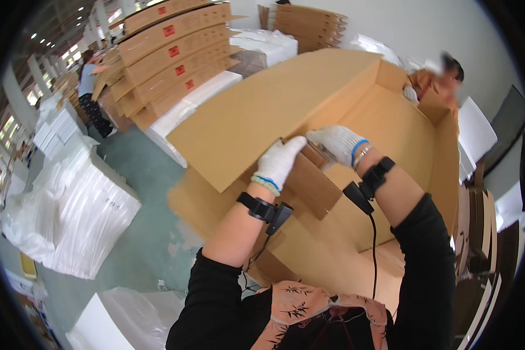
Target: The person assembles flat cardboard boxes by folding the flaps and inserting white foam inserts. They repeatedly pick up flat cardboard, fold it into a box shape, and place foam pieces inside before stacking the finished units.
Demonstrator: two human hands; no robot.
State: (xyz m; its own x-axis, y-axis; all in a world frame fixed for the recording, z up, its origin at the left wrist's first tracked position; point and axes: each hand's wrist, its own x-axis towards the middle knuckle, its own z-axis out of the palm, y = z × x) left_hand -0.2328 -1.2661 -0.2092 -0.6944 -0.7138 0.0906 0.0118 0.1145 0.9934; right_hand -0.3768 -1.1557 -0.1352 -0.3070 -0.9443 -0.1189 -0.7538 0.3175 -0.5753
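Note:
A large open cardboard box stretches away in front of me, with a long flap folded out to the left. My left hand, in a white knit glove, is closed on the cardboard at the near corner of that flap, its thumb pointing right. Just beside it, my right hand, gloved too, has its fingers curled over the box's near edge; its fingertips are partly hidden. Below both hands, a smaller end flap sticks out toward me. Black straps with cabled devices sit on both wrists.
Another person with a gloved hand is at the box's far right end. Stacked cartons stand beyond the flap. Plastic-wrapped white bundles lie on the left, while dark and white panels lean at the right. A second person stands far left.

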